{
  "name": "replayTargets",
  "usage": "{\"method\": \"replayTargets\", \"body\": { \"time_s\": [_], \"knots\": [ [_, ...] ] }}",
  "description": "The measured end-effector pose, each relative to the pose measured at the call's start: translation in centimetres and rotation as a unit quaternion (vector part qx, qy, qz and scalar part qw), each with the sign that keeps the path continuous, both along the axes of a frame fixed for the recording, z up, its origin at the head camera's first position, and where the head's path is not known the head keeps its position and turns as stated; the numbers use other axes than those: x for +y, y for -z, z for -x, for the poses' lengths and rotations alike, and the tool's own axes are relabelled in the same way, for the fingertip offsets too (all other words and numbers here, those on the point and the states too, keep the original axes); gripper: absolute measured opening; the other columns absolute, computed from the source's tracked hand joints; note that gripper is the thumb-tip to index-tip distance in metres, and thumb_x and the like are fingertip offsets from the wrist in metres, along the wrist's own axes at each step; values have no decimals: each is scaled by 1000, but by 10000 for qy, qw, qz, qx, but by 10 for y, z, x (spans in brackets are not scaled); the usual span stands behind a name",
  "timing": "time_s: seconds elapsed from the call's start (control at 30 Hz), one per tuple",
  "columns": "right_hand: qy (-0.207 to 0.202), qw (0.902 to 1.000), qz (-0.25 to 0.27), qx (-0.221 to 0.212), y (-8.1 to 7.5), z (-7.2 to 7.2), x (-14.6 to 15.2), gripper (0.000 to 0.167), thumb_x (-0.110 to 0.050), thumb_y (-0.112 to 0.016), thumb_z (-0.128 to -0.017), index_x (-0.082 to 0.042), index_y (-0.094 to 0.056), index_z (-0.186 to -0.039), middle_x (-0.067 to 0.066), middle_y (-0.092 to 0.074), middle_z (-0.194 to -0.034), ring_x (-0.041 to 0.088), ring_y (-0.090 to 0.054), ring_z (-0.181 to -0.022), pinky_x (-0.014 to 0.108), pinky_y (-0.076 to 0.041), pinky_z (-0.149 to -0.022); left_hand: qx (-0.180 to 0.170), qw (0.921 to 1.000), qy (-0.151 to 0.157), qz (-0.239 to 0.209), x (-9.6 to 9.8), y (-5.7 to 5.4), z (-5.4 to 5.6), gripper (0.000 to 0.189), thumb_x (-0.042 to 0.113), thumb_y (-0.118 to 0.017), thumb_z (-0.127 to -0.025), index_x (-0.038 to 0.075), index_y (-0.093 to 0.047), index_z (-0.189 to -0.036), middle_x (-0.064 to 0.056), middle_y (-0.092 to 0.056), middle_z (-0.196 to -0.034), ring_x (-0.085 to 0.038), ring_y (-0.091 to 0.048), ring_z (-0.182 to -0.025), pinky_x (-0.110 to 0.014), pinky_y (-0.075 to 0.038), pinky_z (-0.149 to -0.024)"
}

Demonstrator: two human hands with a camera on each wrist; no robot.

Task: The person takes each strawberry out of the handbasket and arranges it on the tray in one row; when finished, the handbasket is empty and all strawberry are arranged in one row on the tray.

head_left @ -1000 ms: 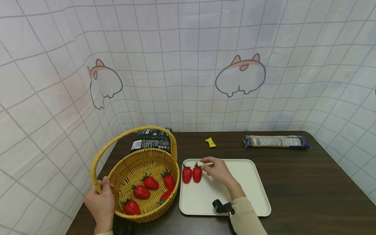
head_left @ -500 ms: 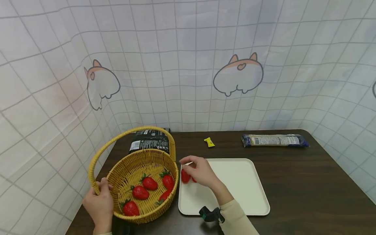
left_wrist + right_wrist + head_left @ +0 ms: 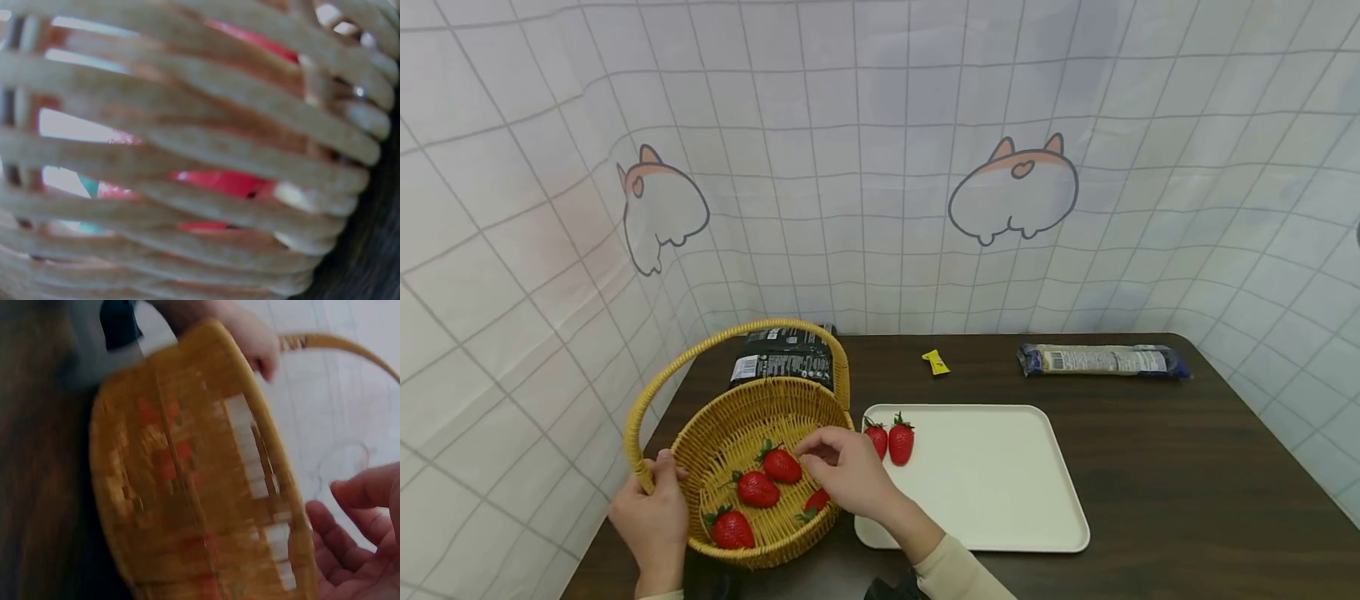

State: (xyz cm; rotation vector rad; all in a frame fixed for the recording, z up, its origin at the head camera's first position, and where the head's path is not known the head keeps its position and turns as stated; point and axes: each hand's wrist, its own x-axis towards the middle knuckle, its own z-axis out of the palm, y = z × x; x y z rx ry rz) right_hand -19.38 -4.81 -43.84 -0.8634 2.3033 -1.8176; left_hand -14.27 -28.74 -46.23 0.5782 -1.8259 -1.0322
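My left hand grips the lower left end of the handle of a yellow wicker basket. Several red strawberries with green leaves lie inside. Above the basket's right rim is my right hand, fingers bent and thumb apart, covering part of the strawberries there; in the right wrist view nothing lies between its fingertips. Two more strawberries stand side by side on the white tray, at its upper left corner. Close weave with red showing through fills the left wrist view.
Behind the basket lies a black package. A small yellow wrapped sweet and a long clear-and-blue packet are at the back of the dark table. A white gridded curtain hangs behind and at the sides.
My right hand has moved left from beside the tray's strawberries, passing over them, to the basket's right side. The left hand keeps its grip on the handle.
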Motion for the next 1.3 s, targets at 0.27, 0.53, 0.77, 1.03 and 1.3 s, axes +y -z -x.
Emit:
{"method": "replayTargets", "body": {
  "time_s": [0.27,0.53,0.77,1.03,1.3],
  "knots": [
    [-804,9941,-655,-312,-6,-4,-35,17,-20,-64,-94,-12,-72,-106,-7,-68,-102,1,-61,-89,20,-49,-78,84,10000,41,-32,-1,-1,1,40,25,-63,-96,1,-64,-63,30,-50,-52,-5,-22,-34,-24,-20,-39],
    [-1402,9724,-1861,105,-1,6,-58,24,-22,-68,-92,-12,-70,-114,-10,-69,-102,-4,-58,-88,16,-47,-76,44,10000,43,7,3,-5,4,40,21,-63,-95,1,-64,-61,26,-51,-51,-7,-25,-34,-23,-22,-39],
    [-2187,9382,-2664,304,0,10,-62,36,-26,-69,-91,-15,-66,-125,-11,-68,-110,-4,-58,-95,14,-46,-81,0,10000,55,22,4,-5,4,40,22,-62,-96,0,-65,-62,28,-49,-51,-7,-26,-35,-23,-23,-39],
    [-2950,8948,-3261,770,1,7,-66,37,-25,-67,-91,-18,-65,-127,-14,-65,-109,-5,-56,-93,11,-43,-82,-72,10000,23,-23,3,-3,0,39,22,-62,-96,1,-65,-63,20,-51,-48,-9,-23,-35,-25,-22,-41],
    [-3480,8784,-3172,812,5,9,-71,55,-16,-65,-92,-18,-50,-144,-13,-56,-133,-6,-54,-107,10,-40,-90,-94,9998,159,-84,1,-2,-2,39,22,-61,-97,-1,-65,-64,23,-49,-48,-9,-21,-35,-25,-20,-39]
  ]
}}
